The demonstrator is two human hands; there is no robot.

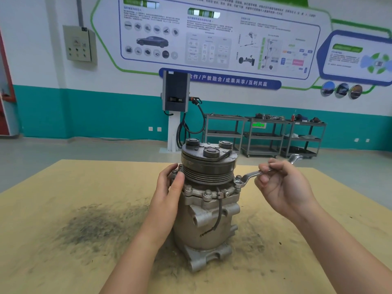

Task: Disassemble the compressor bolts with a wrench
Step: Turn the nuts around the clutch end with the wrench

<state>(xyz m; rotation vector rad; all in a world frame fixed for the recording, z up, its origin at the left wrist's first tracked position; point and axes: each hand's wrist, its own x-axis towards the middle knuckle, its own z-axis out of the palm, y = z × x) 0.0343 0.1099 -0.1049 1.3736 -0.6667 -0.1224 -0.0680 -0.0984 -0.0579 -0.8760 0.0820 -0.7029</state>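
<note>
A grey metal compressor [206, 225] stands upright on the tan table [63, 187], its dark grooved pulley [209, 166] on top. Several bolts [207, 195] ring the flange below the pulley. My left hand [170, 187] rests against the compressor's left side, thumb on the flange beside the pulley and fingers laid along the body. My right hand [284, 185] pinches the shank of a silver wrench [252, 174]. The wrench's ring end sits over the bolt [238, 183] at the flange's right edge. Its other end sticks out past my fingers toward the back right.
A dark sooty smear [95, 225] spreads over the table left of the compressor. A black wire [218, 215] hangs down the compressor's front. Beyond the table stand a charging post [175, 96] and metal shelf carts [282, 134] along the wall.
</note>
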